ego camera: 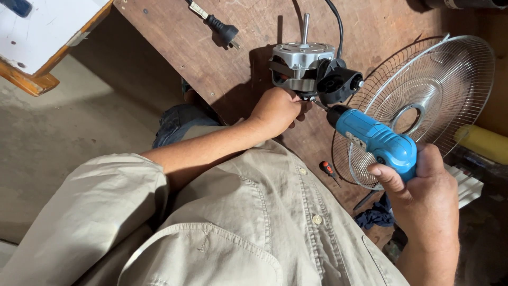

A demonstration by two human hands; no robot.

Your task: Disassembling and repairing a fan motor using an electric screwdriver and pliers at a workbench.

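I'm looking down over the chest at a brown wooden surface (174, 47), and the fan motor (304, 66) stands on it near the middle, shaft straight up toward the top of the view. Its long axis runs along that shaft, upright from the surface, with the black housing (341, 82) hanging off its right side. My left hand (276, 110) is curled closed around the motor's lower edge, fingers tucked under and bracing it. My right hand (423, 196) is wrapped tight around the grip of the blue electric screwdriver (373, 139), forefinger lying along the body. The driver points up and to the left, its long axis slanting from my right hand toward the motor, bit tip right at the joint below the black housing.

Risks as I judge them: the driver comes in at a slant, so the bit could slip out of the screw head and skate toward my left fingers, which sit just beside the tip. The motor rests on a narrow base, so a hard push could tip it. The black cord (336, 24) trails behind it, and the wire fan guard (423, 100) lies just under the driver, near enough to snag. A small red-handled screwdriver (328, 170) lies near the surface's edge.
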